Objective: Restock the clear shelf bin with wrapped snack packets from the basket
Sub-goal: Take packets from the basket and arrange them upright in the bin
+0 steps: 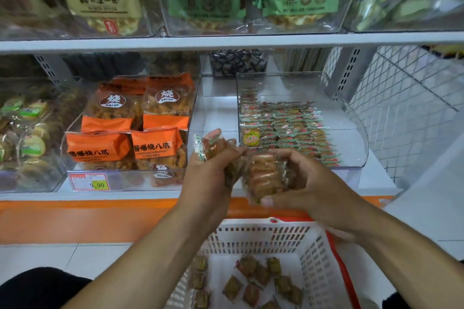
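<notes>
Shop shelving fills the frame; the clear bin (301, 120) sits centre right, the basket (263, 258) below. Left hand (213, 165) and right hand (308, 183) each clamp snack packets (266, 175); slippery wrappers could slide out mid-transfer.

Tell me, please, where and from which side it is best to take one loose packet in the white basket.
Probably from above, with fingers pinching the two side edges of a packet. The packets lie flat and apart on the basket floor, and the high walls block any sideways approach.
</notes>
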The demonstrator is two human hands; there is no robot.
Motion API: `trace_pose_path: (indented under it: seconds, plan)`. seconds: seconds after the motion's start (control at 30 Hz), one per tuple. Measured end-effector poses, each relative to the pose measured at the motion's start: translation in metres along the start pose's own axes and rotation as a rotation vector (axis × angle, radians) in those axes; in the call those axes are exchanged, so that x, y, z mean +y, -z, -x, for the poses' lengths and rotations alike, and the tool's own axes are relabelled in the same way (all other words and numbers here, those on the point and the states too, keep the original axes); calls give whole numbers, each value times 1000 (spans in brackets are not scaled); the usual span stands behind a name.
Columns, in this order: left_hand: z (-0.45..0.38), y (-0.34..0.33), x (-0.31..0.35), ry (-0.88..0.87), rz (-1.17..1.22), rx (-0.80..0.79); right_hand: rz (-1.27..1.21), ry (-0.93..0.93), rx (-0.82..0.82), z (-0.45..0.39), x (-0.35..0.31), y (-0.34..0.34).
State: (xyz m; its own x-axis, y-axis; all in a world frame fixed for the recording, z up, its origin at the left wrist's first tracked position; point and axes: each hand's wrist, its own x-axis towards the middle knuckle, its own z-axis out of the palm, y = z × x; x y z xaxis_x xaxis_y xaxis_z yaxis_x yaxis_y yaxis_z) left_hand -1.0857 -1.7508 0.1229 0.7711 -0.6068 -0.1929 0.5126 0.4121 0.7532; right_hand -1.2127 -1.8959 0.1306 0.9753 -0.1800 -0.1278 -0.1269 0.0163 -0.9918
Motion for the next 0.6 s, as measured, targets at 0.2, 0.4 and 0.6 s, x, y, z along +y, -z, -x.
trace_pose_path:
  seconds: [0.2, 0.4, 0.6]
  plan:
    - [-21, -5, 9, 118, -317, -224, 550, -54, 393, -87, -26, 58]
    - [-28, -6, 8, 116, -285, -270, 1075, -234, 409, -187, -38, 92]
    - [-38, 4, 14, 257, -217, -281, 1083, -324, 299, -226, -47, 91]
